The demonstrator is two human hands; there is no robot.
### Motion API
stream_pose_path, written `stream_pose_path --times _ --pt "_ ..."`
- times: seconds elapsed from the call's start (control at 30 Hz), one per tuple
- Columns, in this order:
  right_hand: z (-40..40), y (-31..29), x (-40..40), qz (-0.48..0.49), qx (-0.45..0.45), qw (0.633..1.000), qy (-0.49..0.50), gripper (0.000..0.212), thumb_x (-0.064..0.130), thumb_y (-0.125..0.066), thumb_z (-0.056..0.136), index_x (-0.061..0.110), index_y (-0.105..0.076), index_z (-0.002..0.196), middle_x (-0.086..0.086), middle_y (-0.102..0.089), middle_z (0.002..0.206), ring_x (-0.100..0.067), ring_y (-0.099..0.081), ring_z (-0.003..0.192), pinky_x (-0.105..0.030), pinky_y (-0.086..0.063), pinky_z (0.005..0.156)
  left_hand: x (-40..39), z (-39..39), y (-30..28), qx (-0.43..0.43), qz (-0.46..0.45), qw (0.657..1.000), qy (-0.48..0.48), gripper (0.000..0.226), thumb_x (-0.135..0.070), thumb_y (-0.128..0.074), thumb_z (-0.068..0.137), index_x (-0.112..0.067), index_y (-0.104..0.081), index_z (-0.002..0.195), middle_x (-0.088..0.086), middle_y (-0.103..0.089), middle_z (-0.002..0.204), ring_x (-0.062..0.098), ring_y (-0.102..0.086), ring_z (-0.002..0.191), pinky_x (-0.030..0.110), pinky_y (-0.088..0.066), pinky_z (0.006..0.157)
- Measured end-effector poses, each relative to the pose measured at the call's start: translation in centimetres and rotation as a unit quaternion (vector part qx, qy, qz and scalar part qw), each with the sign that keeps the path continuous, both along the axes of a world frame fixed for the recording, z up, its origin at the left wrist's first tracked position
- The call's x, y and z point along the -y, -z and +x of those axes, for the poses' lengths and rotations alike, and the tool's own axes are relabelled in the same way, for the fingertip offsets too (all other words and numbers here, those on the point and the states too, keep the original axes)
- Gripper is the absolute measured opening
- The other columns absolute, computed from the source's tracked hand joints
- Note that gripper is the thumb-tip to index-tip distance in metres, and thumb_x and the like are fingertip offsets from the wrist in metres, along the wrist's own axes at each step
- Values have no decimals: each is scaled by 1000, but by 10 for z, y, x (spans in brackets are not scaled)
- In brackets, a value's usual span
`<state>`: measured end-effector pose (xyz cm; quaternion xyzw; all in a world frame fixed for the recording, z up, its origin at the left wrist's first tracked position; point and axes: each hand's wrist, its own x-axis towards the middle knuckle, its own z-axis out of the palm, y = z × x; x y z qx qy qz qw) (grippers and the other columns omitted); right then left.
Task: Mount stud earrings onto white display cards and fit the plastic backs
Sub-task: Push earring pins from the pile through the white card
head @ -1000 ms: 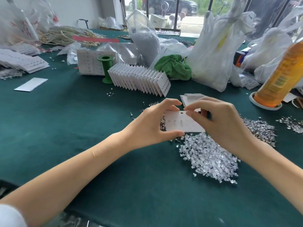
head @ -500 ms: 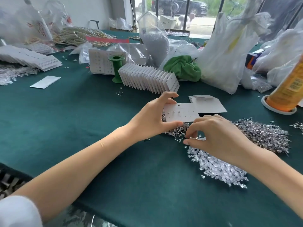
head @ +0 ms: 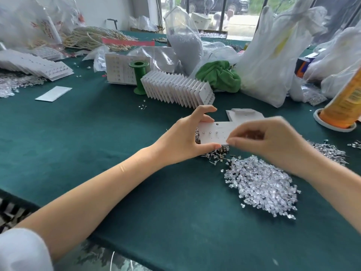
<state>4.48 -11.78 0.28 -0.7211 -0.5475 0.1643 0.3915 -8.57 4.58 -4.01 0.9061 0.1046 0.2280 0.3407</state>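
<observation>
Holding the white display card [head: 214, 134] pinched in the left hand [head: 183, 139] above the table's middle, keep it level while the right hand [head: 273, 141], fingertips closed on something too blurred to identify, probably a plastic back, seats it squarely.

Single head view: looks forward and down over green table [head: 97, 145], close above hands, window beyond.

I see a dark green tablecloth [head: 97, 145], a white display card [head: 213, 134], a pile of clear plastic backs [head: 261, 184], silvery stud earrings [head: 330, 151], a bright green spool [head: 139, 77], a green cloth [head: 218, 75] and an orange bottle [head: 345, 102].
</observation>
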Motion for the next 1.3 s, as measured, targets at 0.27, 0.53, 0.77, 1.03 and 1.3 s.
stream_pose_path --times 0.27,0.53,0.77,1.03,1.3 --pt "19 16 -5 64 -150 980 112 5 21 -76 77 25 -75 77 9 -68 104 2 -62 89 -5 -47 72 9 -1 -1 7 -16 999 31 77 -38 -80 71 -29 -36 134 -8 -62 117 -4 -54 110 8 -35 94" --pt "14 22 -8 26 -229 968 95 21 40 -76 62 28 -79 79 16 -53 133 10 -47 117 -13 -36 89 12 -2 -5 24 -31 998 51 77 -31 -82 71 -24 -39 134 -6 -64 116 -6 -56 108 8 -35 96" --pt "15 26 -6 18 -225 970 90 11 30 -78 68 26 -78 78 13 -55 131 8 -57 107 -11 -48 80 12 -3 -6 31 -30 998 51 76 -33 -82 71 -28 -39 133 -8 -64 114 -4 -57 108 6 -35 95" --pt "19 14 -2 64 -224 962 142 26 19 -73 82 26 -64 105 5 -68 109 -6 -63 104 -22 -47 88 12 -3 -6 25 -33 998 48 76 -35 -81 71 -29 -39 133 -10 -64 116 -7 -55 108 7 -34 96" --pt "17 -3 4 -44 -335 937 94 53 41 -74 60 10 -70 102 -7 -75 84 -11 -67 63 -19 -50 45 16 -4 -9 56 -40 997 46 77 -33 -82 70 -25 -40 134 -9 -64 117 -4 -56 109 9 -36 97"
